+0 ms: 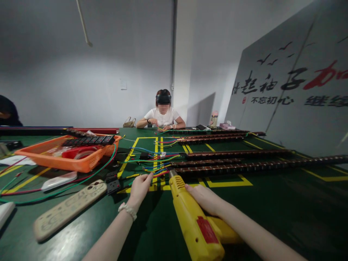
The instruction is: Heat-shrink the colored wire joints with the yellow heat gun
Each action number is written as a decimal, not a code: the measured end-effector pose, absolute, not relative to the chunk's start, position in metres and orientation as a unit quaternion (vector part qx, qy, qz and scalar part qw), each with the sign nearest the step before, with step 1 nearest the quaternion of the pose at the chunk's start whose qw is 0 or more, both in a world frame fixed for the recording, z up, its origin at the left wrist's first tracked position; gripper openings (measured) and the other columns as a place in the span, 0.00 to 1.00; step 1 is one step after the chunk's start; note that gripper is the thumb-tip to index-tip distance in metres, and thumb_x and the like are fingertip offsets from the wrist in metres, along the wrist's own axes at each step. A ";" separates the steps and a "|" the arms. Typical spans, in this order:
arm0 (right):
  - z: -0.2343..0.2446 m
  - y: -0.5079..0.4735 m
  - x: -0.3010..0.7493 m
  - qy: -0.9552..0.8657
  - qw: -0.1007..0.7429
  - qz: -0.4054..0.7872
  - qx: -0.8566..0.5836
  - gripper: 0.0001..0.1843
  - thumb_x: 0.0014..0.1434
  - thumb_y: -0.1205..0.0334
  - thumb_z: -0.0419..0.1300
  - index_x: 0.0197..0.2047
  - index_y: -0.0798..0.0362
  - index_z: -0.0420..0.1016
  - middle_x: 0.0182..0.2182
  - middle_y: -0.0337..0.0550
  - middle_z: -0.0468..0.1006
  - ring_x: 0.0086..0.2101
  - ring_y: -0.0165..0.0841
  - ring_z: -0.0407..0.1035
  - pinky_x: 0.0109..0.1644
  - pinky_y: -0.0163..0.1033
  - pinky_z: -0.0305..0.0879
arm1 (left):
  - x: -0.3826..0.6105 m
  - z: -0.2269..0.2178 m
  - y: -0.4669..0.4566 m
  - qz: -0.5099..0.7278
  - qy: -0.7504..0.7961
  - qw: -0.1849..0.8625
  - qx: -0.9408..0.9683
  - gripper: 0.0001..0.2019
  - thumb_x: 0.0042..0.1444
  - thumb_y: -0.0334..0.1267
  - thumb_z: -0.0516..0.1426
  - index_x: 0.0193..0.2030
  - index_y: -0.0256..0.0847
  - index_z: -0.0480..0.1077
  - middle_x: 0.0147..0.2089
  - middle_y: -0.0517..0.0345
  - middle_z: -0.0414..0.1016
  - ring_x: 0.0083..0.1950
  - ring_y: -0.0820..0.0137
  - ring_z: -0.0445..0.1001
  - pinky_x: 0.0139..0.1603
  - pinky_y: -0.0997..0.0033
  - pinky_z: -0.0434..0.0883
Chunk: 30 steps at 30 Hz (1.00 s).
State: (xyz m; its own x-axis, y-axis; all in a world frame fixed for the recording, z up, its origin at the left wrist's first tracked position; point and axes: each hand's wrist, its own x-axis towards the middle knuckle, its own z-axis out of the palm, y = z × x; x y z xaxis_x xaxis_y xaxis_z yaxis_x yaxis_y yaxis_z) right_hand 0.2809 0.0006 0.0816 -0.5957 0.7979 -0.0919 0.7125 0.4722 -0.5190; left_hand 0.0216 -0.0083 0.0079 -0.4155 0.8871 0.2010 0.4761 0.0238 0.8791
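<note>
A yellow heat gun [193, 221] with a red label lies in front of me, its metal nozzle aimed at the near end of a long dark power strip [244, 166]. My right hand [205, 198] rests against the gun's side, fingers closed toward the body. My left hand [140, 188] reaches forward with its fingers pinched on the coloured wires [157, 167] that come out of the strip's end. The wires are red, blue, green and yellow. A pale bracelet sits on my left wrist.
Several more long strips [217, 139] lie across the green table [272, 206] marked with yellow lines. An orange basket [65, 159] of parts stands at the left, a beige socket panel [67, 208] nearer me. Another person [163, 116] sits working at the far end.
</note>
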 end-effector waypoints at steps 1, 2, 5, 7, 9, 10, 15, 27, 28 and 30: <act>0.082 0.001 0.284 -0.853 0.083 0.263 -0.443 0.42 0.63 0.36 0.29 0.29 0.56 0.74 0.28 0.51 0.77 0.30 0.39 0.69 0.33 0.39 0.59 | 0.022 0.009 -0.009 0.488 0.685 0.209 0.498 0.27 0.53 0.61 0.49 0.16 0.41 0.57 0.13 0.63 0.59 0.19 0.73 0.60 0.24 0.73 0.54; 0.082 0.002 0.286 -0.852 0.083 0.263 -0.445 0.42 0.64 0.37 0.29 0.28 0.56 0.74 0.28 0.51 0.77 0.30 0.39 0.69 0.33 0.39 0.59 | 0.023 0.009 -0.009 0.486 0.687 0.208 0.499 0.27 0.53 0.61 0.48 0.16 0.41 0.57 0.13 0.63 0.59 0.19 0.73 0.60 0.24 0.73 0.54; 0.084 0.001 0.288 -0.851 0.085 0.262 -0.447 0.40 0.64 0.38 0.31 0.28 0.56 0.73 0.28 0.51 0.76 0.30 0.38 0.69 0.32 0.39 0.58 | 0.024 0.010 -0.009 0.477 0.697 0.202 0.497 0.26 0.53 0.60 0.48 0.16 0.41 0.58 0.13 0.63 0.59 0.19 0.72 0.61 0.24 0.73 0.53; 0.085 -0.001 0.287 -0.851 0.087 0.260 -0.448 0.39 0.65 0.39 0.31 0.30 0.56 0.74 0.29 0.50 0.77 0.30 0.38 0.69 0.32 0.39 0.58 | 0.025 0.010 -0.010 0.472 0.701 0.198 0.497 0.26 0.54 0.60 0.48 0.16 0.41 0.58 0.13 0.63 0.59 0.19 0.72 0.60 0.24 0.73 0.52; 0.086 -0.002 0.285 -0.853 0.088 0.256 -0.446 0.38 0.65 0.40 0.32 0.30 0.56 0.74 0.29 0.50 0.77 0.30 0.37 0.69 0.33 0.38 0.58 | 0.025 0.010 -0.011 0.468 0.700 0.196 0.503 0.26 0.54 0.59 0.48 0.17 0.41 0.58 0.14 0.64 0.59 0.19 0.73 0.60 0.24 0.73 0.52; 0.086 -0.002 0.283 -0.854 0.088 0.253 -0.445 0.38 0.65 0.41 0.31 0.30 0.56 0.74 0.29 0.50 0.77 0.31 0.37 0.69 0.33 0.38 0.58 | 0.025 0.011 -0.011 0.466 0.699 0.197 0.506 0.25 0.54 0.59 0.48 0.17 0.41 0.58 0.14 0.64 0.59 0.19 0.73 0.60 0.24 0.73 0.52; 0.084 -0.005 0.270 -0.864 0.080 0.233 -0.439 0.38 0.66 0.42 0.31 0.29 0.57 0.74 0.27 0.51 0.76 0.29 0.36 0.69 0.32 0.37 0.57 | 0.024 0.011 -0.013 0.488 0.677 0.218 0.506 0.25 0.53 0.60 0.49 0.18 0.41 0.58 0.14 0.64 0.58 0.19 0.73 0.59 0.23 0.73 0.53; 0.076 -0.023 0.232 -0.898 0.070 0.195 -0.389 0.44 0.63 0.37 0.27 0.26 0.57 0.74 0.25 0.52 0.76 0.28 0.39 0.70 0.30 0.38 0.56 | 0.022 0.012 -0.013 0.534 0.634 0.278 0.486 0.28 0.46 0.65 0.52 0.22 0.37 0.67 0.18 0.64 0.58 0.22 0.74 0.56 0.22 0.75 0.53; 0.076 -0.023 0.232 -0.899 0.071 0.194 -0.386 0.44 0.63 0.37 0.27 0.26 0.56 0.74 0.25 0.52 0.76 0.28 0.39 0.70 0.31 0.38 0.57 | 0.022 0.011 -0.013 0.536 0.634 0.276 0.485 0.28 0.45 0.65 0.52 0.22 0.36 0.67 0.18 0.64 0.58 0.22 0.74 0.56 0.22 0.75 0.53; 0.076 -0.023 0.233 -0.900 0.071 0.196 -0.382 0.44 0.63 0.37 0.27 0.26 0.56 0.74 0.26 0.52 0.76 0.29 0.39 0.70 0.31 0.38 0.57 | 0.020 0.010 -0.014 0.538 0.634 0.267 0.487 0.28 0.45 0.65 0.52 0.21 0.37 0.66 0.18 0.64 0.58 0.21 0.74 0.57 0.22 0.75 0.53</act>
State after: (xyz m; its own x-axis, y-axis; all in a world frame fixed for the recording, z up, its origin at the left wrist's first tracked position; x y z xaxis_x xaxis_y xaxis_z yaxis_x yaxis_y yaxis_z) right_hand 0.2326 -0.0232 0.0763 -0.6978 0.7160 -0.0210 0.6602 0.6315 -0.4066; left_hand 0.0201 -0.0136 0.0100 -0.3838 0.9047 0.1852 0.3305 -0.0526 0.9423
